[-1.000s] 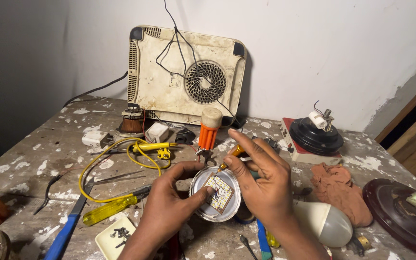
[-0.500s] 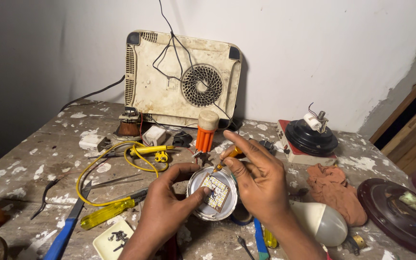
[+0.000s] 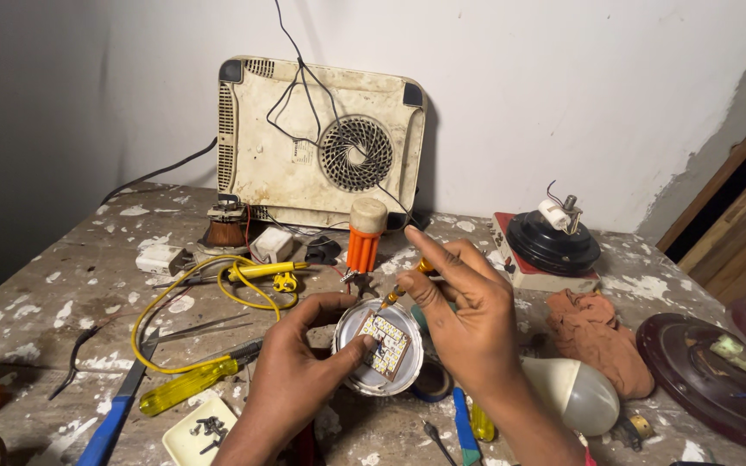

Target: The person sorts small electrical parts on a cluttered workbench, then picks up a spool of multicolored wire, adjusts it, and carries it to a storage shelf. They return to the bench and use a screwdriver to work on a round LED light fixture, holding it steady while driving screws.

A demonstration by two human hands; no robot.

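My left hand [image 3: 300, 367] grips a round silver lamp base [image 3: 380, 349] with a small square LED board in its middle, thumb pressed on the rim. My right hand [image 3: 468, 315] holds a thin tool with a yellow-orange handle [image 3: 409, 282], its tip resting at the upper edge of the board. Both hands hover just above the paint-spattered workbench [image 3: 53, 293].
A dirty white appliance with a round fan grille [image 3: 321, 142] leans on the wall. An orange-handled tool [image 3: 363, 237], yellow wire [image 3: 183, 289], yellow screwdriver [image 3: 187, 384], white bulb dome [image 3: 576, 393], brown rag [image 3: 593, 336] and black round parts [image 3: 554, 242] lie around.
The hands and lamp base stay nearly in place; the right hand's fingers have shifted slightly over the board. The camera has drifted a little.
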